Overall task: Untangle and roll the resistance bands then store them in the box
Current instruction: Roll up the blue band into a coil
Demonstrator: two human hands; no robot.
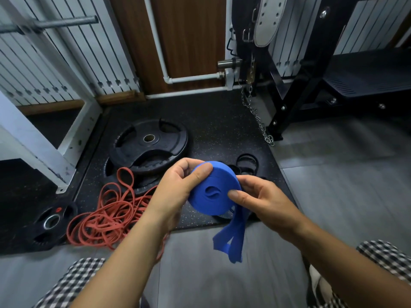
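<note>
The left hand [178, 187] and right hand [262, 202] both pinch the rolled blue band [211, 204], tail hanging.

Matt rubber blue band [213, 192]; speckled rubber mat [218, 121].

The scene is lit softly and dimly; the light seems to fall from above. A pale sheen is thrown on the grey floor tiles [333, 174] at the right, and a highlight is caught on the black rubber weight plate [171, 141]. Only faint shadows are cast on the black speckled rubber mat [211, 121]. The grey metal bar [55, 23] at the top left is smeared by blur, and the white ribbed radiator [33, 63] is bent by wide-angle distortion. The rolled blue resistance band [206, 203] is rendered sharp.
</note>
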